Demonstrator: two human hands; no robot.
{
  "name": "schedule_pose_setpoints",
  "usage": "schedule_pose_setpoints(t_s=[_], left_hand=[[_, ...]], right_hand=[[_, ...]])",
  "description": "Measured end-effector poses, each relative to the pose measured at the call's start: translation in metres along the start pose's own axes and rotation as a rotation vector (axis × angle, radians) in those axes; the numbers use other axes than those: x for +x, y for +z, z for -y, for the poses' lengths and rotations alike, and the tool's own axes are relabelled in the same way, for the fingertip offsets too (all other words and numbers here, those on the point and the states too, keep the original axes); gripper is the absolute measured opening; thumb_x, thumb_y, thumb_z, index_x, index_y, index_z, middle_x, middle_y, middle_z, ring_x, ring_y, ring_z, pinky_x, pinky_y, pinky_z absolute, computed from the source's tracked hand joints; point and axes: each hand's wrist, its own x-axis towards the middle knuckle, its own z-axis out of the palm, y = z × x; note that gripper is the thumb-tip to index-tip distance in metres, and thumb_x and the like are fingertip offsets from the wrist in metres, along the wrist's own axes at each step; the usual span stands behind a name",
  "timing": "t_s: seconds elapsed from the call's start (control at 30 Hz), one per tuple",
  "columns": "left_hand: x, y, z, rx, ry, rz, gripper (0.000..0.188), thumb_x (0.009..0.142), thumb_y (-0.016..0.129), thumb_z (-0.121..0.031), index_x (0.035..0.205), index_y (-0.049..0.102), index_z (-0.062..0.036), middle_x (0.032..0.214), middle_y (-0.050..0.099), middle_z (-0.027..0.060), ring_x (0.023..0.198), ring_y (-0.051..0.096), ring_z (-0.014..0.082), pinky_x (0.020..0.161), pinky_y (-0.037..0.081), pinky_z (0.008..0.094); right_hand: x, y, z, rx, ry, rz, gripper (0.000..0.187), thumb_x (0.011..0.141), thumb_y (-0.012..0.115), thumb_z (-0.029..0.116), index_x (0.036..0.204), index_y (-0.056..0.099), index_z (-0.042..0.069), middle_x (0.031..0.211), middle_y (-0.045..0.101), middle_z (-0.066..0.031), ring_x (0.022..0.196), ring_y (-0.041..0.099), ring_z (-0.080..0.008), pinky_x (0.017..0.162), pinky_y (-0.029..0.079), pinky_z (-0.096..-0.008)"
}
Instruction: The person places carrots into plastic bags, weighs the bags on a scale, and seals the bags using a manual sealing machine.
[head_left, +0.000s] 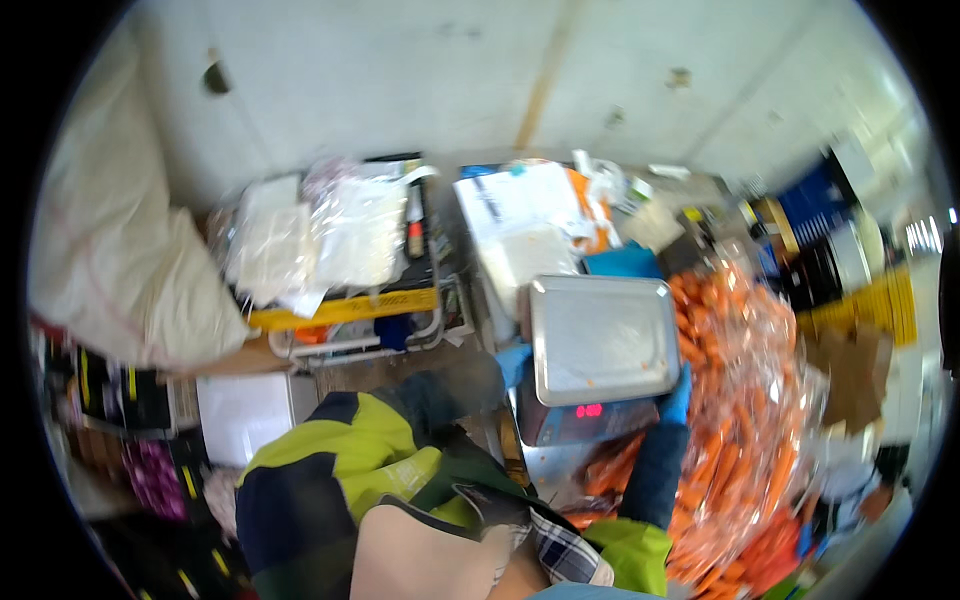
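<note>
A digital scale (pixel 560 428), topped by a metal tray (pixel 606 338), stands at the desk's (pixel 555 463) near edge, flanked by a gloved left hand (pixel 515 366) and right hand (pixel 677 398), bagged carrots (pixel 745 420) alongside; how far either grip closes, or on what, cannot be told.

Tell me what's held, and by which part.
The scale, seemingly: left grip at its left side, right grip at its right; pan or body, unclear.

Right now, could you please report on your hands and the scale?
Left hand at left side of scale, right hand at its right. Display lit red, metal tray on top. Carrots in clear plastic crowding the right.
</note>
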Motion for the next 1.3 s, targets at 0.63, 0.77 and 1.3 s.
schedule_pose_setpoints(t_s=[0.63, 0.77, 1.3], left_hand=[[-0.194, -0.194, -0.196, -0.163, 0.255, -0.241, 0.040, 0.091, 0.060, -0.030, 0.121, 0.054, -0.0041, 0.108, 0.063, 0.0120, 0.095, 0.062, 0.0197, 0.085, 0.052, 0.0328], [-0.222, -0.299, -0.289, -0.190, 0.405, -0.433, 0.041, 0.091, 0.060, -0.031, 0.121, 0.054, -0.0034, 0.108, 0.063, 0.0127, 0.095, 0.062, 0.0208, 0.085, 0.052, 0.0335], [-0.269, -0.534, -0.479, -0.153, 0.635, -0.954, 0.043, 0.091, 0.060, -0.033, 0.119, 0.055, -0.0008, 0.110, 0.061, 0.0154, 0.096, 0.061, 0.0252, 0.085, 0.051, 0.0364]], right_hand=[[-0.119, 0.247, -0.102, -0.032, 0.175, 0.650, 0.052, 0.100, 0.045, 0.041, 0.133, 0.048, 0.000, 0.130, 0.054, -0.0084, 0.117, 0.050, -0.0186, 0.103, 0.036, -0.0314], [-0.142, 0.356, -0.164, -0.056, 0.195, 0.680, 0.047, 0.101, 0.045, 0.034, 0.131, 0.049, -0.002, 0.126, 0.056, -0.0075, 0.113, 0.052, -0.0169, 0.101, 0.037, -0.0281], [-0.066, 0.706, -0.337, -0.495, 0.153, 0.891, 0.069, 0.092, 0.060, 0.039, 0.142, 0.036, -0.003, 0.138, 0.047, -0.0188, 0.126, 0.045, -0.0226, 0.106, 0.035, -0.0312]])
